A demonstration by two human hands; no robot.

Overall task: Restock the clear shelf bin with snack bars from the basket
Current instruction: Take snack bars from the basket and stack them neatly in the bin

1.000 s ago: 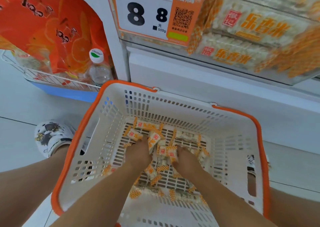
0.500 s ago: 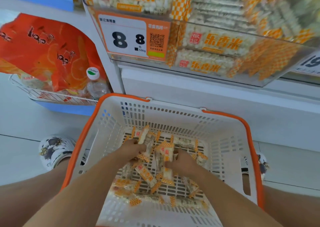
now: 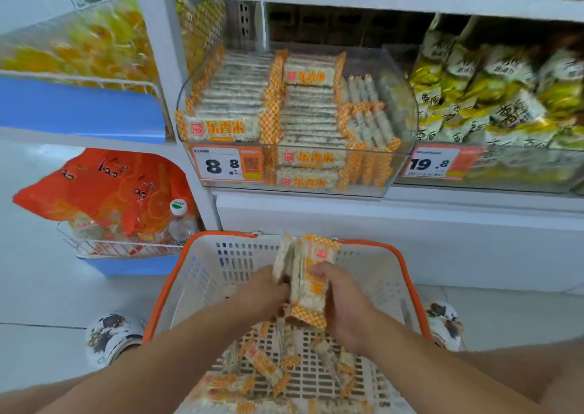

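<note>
In the head view, both hands meet above the white basket with the orange rim [image 3: 164, 290], pressing a stack of snack bars [image 3: 308, 282] between them: the left hand [image 3: 264, 290] curls its fingers against the stack's left side, and the right hand [image 3: 343, 300] wraps round its right side, thumb lying across the front wrapper near the top. The stack stands roughly upright, its orange-checked ends at top and bottom, held clear of the basket floor and in front of the basket's far wall. Below the hands, loose snack bars [image 3: 268, 366] lie scattered at all angles on the slotted bottom of the basket. On the shelf above and behind the basket sits the clear shelf bin [image 3: 401, 104], well apart from the hands; it already holds rows of the same white and orange bars, some lying flat in piles on the left and in the middle, others standing on edge on the right. An orange price tag reading 8.8 [image 3: 226, 164] is fixed to the bin's front at the left. To the right, a neighbouring bin holds yellow-green snack packets [image 3: 493, 97], with a tag reading 19.8 [image 3: 434, 162] on its front. To the left, a wire rack [image 3: 120, 249] carries an orange bag [image 3: 104, 189] and a water bottle with a white cap [image 3: 181, 224]. A patterned shoe [image 3: 109, 334] rests on the tiled floor on either side of the basket.
</note>
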